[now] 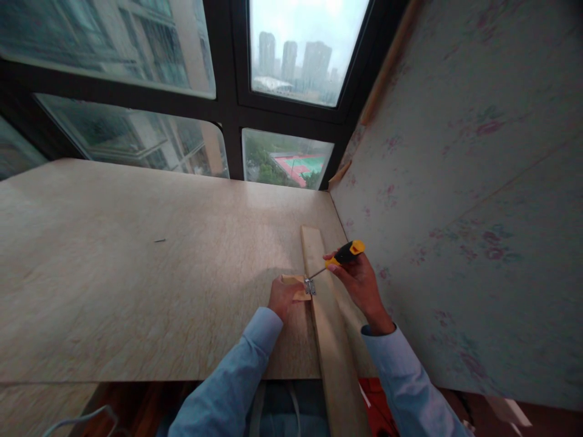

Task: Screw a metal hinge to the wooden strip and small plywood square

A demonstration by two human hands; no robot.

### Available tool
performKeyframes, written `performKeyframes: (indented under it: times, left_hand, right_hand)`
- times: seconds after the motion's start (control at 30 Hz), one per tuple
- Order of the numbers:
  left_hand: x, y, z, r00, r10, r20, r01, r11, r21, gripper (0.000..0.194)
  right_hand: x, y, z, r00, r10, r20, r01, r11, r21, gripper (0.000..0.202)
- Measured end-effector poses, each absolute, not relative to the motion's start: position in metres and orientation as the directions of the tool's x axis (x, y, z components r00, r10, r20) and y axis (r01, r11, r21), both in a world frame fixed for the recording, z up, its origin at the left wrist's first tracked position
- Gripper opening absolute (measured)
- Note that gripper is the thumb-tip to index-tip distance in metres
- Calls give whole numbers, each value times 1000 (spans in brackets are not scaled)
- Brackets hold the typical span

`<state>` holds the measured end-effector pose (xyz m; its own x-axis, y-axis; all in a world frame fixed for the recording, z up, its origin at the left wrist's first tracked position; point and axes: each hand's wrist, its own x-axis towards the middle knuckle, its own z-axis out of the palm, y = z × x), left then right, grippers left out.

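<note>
My right hand [357, 279] grips a yellow and black screwdriver [348, 252], its shaft slanting down to the left. The tip meets a small metal hinge [310, 286]. This hinge lies across the joint between a long wooden board [325, 315] and a small wooden block [299, 295]. My left hand [285, 295] is closed over the block, pressing it against the board's left side beside the hinge. Whether a screw sits under the screwdriver tip is too small to tell.
The board rests on a stone-patterned countertop [182, 303] and juts past its front edge. A small thin metal piece [160, 240] lies at the left. A flower-papered wall [455, 243] rises close on the right; dark-framed windows [237, 91] stand behind.
</note>
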<state>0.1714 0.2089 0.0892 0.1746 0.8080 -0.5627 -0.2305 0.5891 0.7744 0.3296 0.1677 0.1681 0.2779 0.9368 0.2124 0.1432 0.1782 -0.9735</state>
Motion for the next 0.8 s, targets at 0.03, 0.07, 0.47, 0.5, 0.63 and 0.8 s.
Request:
performKeyframes:
  times: [0.03, 0.07, 0.47, 0.5, 0.63, 0.8]
  left_hand:
    - [171, 209, 89, 170, 811, -559, -235, 585, 776, 28]
    - [171, 208, 88, 164, 814, -558, -235, 581, 779, 28]
    - [170, 208, 94, 162, 810, -564, -229, 587, 777, 27]
    - [170, 208, 95, 160, 809, -566, -223, 588, 777, 27]
    - [169, 208, 95, 164, 815, -556, -213, 580, 786, 26]
    - [168, 208, 95, 160, 809, -565, -208, 587, 782, 25]
  right_hand:
    - [329, 169, 168, 281, 936, 212, 156, 173, -973, 41]
    - [329, 170, 168, 288, 934, 212, 171, 167, -971, 44]
    - [322, 185, 169, 296, 926, 236, 392, 108, -914, 59]
    - [321, 185, 170, 287, 931, 224, 364, 110, -925, 57]
    - [319, 185, 174, 206, 965, 165, 181, 128, -975, 49]
    - [320, 180, 180, 136, 984, 117, -16, 120, -993, 60]
